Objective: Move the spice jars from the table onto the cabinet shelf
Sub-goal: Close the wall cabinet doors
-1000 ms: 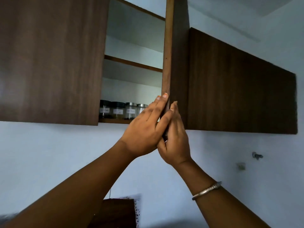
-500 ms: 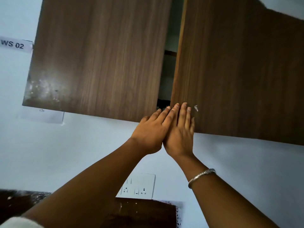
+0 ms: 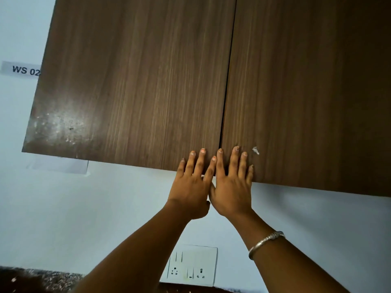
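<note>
Left hand: my left hand (image 3: pixel 191 187) is up and flat on the bottom right corner of the left door (image 3: pixel 135 81), palm below the door's lower edge.
Left fingers: straight and a little spread, tips pressing the wood, holding nothing.
Right hand: my right hand (image 3: pixel 231 187) lies flat on the bottom left corner of the right door (image 3: pixel 306 92), just beside the other hand.
Right fingers: straight, slightly fanned, tips on the panel; the index sits right at the seam.
Thumbs: touching each other under the doors' lower edge.
Doors: both flush, only a thin dark line between them.
Spice jars: I can't see them; the shut cabinet doors cover the shelf.
Wrist: a silver bangle (image 3: pixel 265 243) on my right forearm.
Door mark: a small white chip (image 3: pixel 255 150) just right of my right fingertips.
Wall: a "WS 02" label (image 3: pixel 21 69) left of the cabinet, a white socket plate (image 3: pixel 192 265) between my forearms.
Bottom left: a speckled dark countertop (image 3: pixel 31 280).
</note>
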